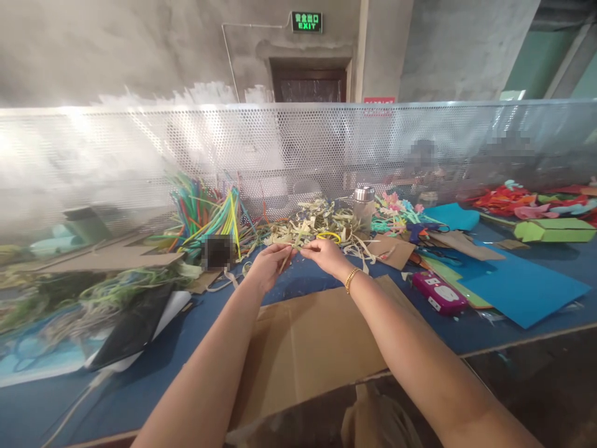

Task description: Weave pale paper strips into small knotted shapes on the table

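Out in front of me, my left hand (272,264) and my right hand (329,256) almost meet above the blue table. Thumb and fingers are pinched together on both. Between the fingertips runs a thin pale yellow-green strip (297,246); its material is too small to make out. A short end hangs below my left fingers. Just behind the hands lies a heap of curled pale strips (321,218), with a yellow ring (329,237) at its near edge. Under my forearms rests a flat sheet of brown cardboard (312,342).
Left of the hands stand colourful pipe cleaners (205,211); nearer lie tangled yarn (88,298) and a black tablet (133,326) with a cable. A steel-capped bottle (364,208), purple case (438,291) and blue sheet (517,280) are rightward. A perforated metal screen (289,143) stands behind.
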Demonstrator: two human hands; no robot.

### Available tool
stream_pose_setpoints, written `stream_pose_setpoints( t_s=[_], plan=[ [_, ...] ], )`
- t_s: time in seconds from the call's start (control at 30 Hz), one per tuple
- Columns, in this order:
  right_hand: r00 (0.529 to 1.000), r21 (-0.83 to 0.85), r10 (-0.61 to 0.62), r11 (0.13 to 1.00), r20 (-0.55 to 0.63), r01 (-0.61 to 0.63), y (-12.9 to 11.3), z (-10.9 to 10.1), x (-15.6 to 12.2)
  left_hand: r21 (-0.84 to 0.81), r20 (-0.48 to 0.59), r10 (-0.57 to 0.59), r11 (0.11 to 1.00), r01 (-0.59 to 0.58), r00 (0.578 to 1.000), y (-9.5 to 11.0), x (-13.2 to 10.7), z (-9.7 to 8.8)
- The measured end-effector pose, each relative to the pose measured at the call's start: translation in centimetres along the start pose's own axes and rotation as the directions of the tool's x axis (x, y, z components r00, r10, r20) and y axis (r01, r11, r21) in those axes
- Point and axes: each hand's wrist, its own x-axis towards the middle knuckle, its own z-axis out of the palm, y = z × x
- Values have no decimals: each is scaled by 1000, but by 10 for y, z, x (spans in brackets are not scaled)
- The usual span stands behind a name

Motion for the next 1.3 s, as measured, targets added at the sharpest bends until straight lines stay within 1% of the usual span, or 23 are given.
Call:
stream_pose_setpoints(
  t_s=[0.07, 0.17, 0.3, 0.4, 0.5, 0.63, 0.83, 1.03, 1.17, 1.23, 1.3],
  plan=[
    [1000, 12, 11, 1000, -16, -11, 2, 2, 1, 6, 16, 1, 1000, -1, 1000, 0, -2, 3],
    [999, 43, 31, 999, -32, -29, 3, 5, 1, 56, 39, 17, 998, -19, 999, -4, -2, 5],
    [998, 84, 58, 995, -15, -57, 4, 9, -1, 165, 26, 136, 977, -138, 990, -10, 2, 5],
    [998, 119, 56, 991, -3, -55, 4, 12, -2, 206, 0, 190, 961, -186, 982, -11, 3, 6],
    [999, 111, 51, 992, 11, -52, 2, 14, -3, 164, -40, 203, 967, -194, 978, -10, 2, 9],
    [999, 96, 22, 995, 50, -26, 1, 15, -3, 132, -131, 233, 967, -216, 964, -11, 1, 12],
    [999, 33, -18, 999, 45, 17, 4, 18, -3, 103, -202, 247, 968, -230, 948, -14, 3, 12],
    [997, 38, -16, 999, 76, 14, 4, 20, -4, 57, -233, 246, 969, -239, 941, -15, 3, 13],
    [997, 16, -23, 1000, 76, 21, 2, 20, -6, 68, -247, 248, 969, -238, 937, -15, 4, 12],
    [997, 3, -17, 1000, 78, 17, 2, 20, -7, 90, -238, 252, 967, -236, 938, -15, 4, 11],
    [996, -25, 0, 1000, 87, 2, 4, 20, -7, 109, -206, 234, 970, -215, 950, -14, 4, 9]
  ],
)
